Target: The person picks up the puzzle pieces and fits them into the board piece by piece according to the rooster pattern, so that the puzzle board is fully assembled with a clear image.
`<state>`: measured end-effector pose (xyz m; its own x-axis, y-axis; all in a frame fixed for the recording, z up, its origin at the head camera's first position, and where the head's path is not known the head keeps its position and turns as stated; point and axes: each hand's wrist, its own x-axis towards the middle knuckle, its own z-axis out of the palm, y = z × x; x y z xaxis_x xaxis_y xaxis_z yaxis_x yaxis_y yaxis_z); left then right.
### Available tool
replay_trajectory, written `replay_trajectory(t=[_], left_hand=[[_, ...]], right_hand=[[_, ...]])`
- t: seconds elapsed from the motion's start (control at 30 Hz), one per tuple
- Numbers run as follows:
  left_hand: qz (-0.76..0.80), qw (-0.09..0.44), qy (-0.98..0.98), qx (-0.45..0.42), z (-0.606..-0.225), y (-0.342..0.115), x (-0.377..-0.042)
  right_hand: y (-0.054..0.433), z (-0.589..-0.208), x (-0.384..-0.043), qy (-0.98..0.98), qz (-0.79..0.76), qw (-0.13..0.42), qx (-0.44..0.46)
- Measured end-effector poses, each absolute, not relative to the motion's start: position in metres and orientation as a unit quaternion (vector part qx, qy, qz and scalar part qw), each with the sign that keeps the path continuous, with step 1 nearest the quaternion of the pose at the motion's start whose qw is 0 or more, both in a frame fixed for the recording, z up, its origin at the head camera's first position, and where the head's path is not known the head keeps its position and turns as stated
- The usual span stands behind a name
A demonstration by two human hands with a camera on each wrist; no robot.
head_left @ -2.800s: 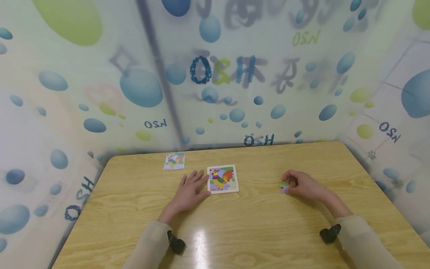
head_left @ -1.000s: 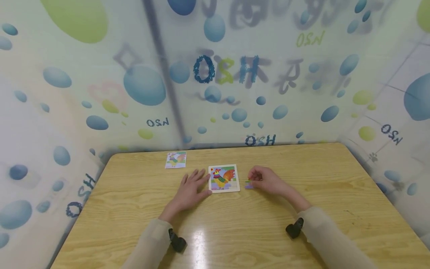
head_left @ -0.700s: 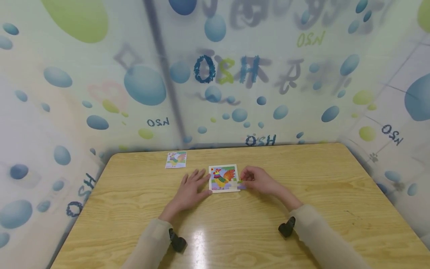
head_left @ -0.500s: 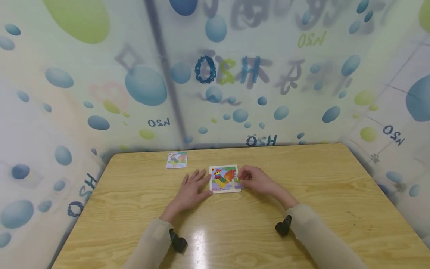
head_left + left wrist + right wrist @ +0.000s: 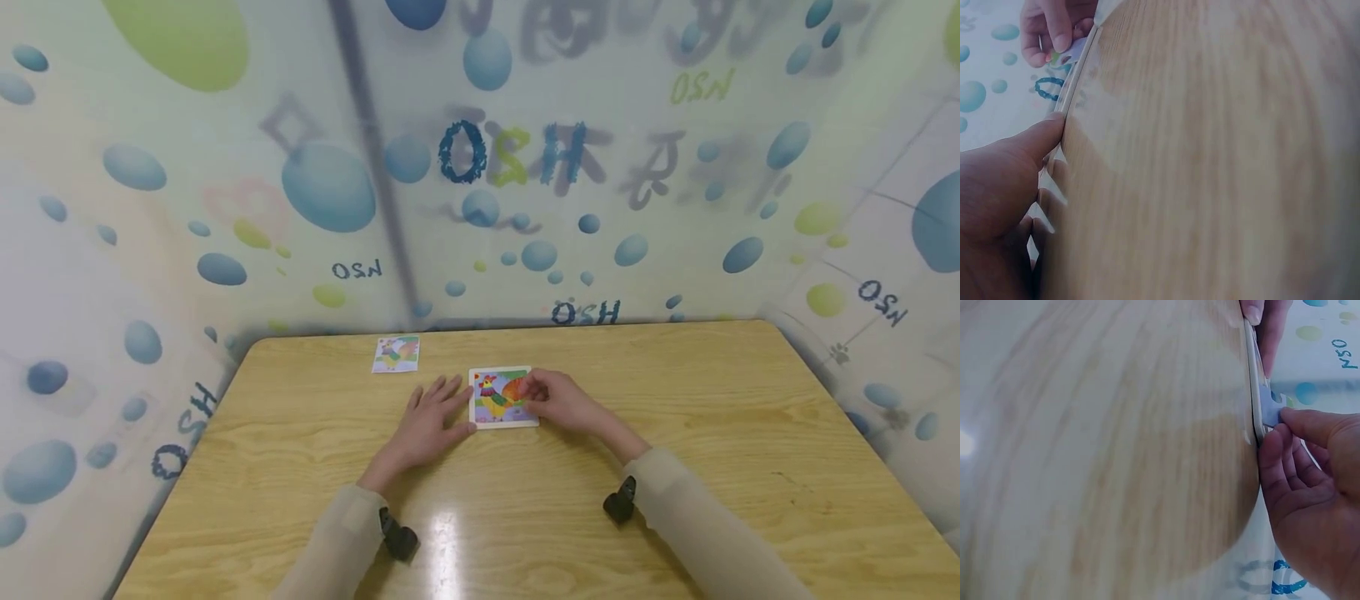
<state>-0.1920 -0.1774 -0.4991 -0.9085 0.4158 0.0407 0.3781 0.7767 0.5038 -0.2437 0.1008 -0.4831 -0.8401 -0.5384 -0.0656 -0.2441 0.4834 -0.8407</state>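
A square jigsaw puzzle (image 5: 491, 404) with a bright rooster lies in a pale frame at the middle of the table. My left hand (image 5: 426, 427) rests flat to its left, thumb and fingertips at the frame's edge. At the right side, my right hand (image 5: 562, 402) pinches a purple and green puzzle piece (image 5: 1270, 407) between thumb and fingers. In the right wrist view the piece stands tilted over the frame (image 5: 1255, 381), its lower edge right at the tray. From the head view the right fingers cover most of the piece and part of the rooster's tail.
A paler rooster picture card (image 5: 396, 354) lies behind my left hand, near the back edge of the wooden table (image 5: 480, 517). Beyond that edge rises a backdrop (image 5: 480, 250) printed with blue and green drops. Each sleeve cuff carries a small black camera (image 5: 399, 537).
My right hand has carried the puzzle piece leftward from the right side of the table to the puzzle's right part. My left hand has stayed at the frame.
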Motion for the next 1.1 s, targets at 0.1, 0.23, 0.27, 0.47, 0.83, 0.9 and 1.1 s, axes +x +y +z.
replay_trajectory(t=[0.1, 0.23, 0.27, 0.47, 0.83, 0.9, 1.1], left_hand=[[0.263, 0.03, 0.94, 0.214, -0.4991, -0.1773, -0.1925], [0.264, 0.03, 0.94, 0.215, -0.4993, -0.1767, -0.1925], [0.266, 0.031, 0.939, 0.215, -0.4994, -0.1765, -0.1924], [0.256, 0.045, 0.943, 0.207, -0.4986, -0.1758, -0.192], [0.261, 0.044, 0.942, 0.207, -0.4993, -0.1762, -0.1916], [0.264, 0.039, 0.941, 0.21, -0.4987, -0.1764, -0.1916], [0.254, 0.049, 0.944, 0.204, -0.4941, -0.1758, -0.1908]], right_hand=[[0.0997, -0.4841, -0.244, 0.851, -0.448, 0.157, -0.226], [0.0992, -0.4841, -0.243, 0.856, -0.445, 0.157, -0.214], [0.0992, -0.4842, -0.2427, 0.856, -0.445, 0.157, -0.212], [0.0998, -0.4844, -0.2411, 0.86, -0.436, 0.153, -0.215], [0.096, -0.4856, -0.2415, 0.878, -0.403, 0.142, -0.216], [0.0955, -0.485, -0.2411, 0.884, -0.389, 0.135, -0.221], [0.0959, -0.4842, -0.2415, 0.9, -0.316, 0.107, -0.282]])
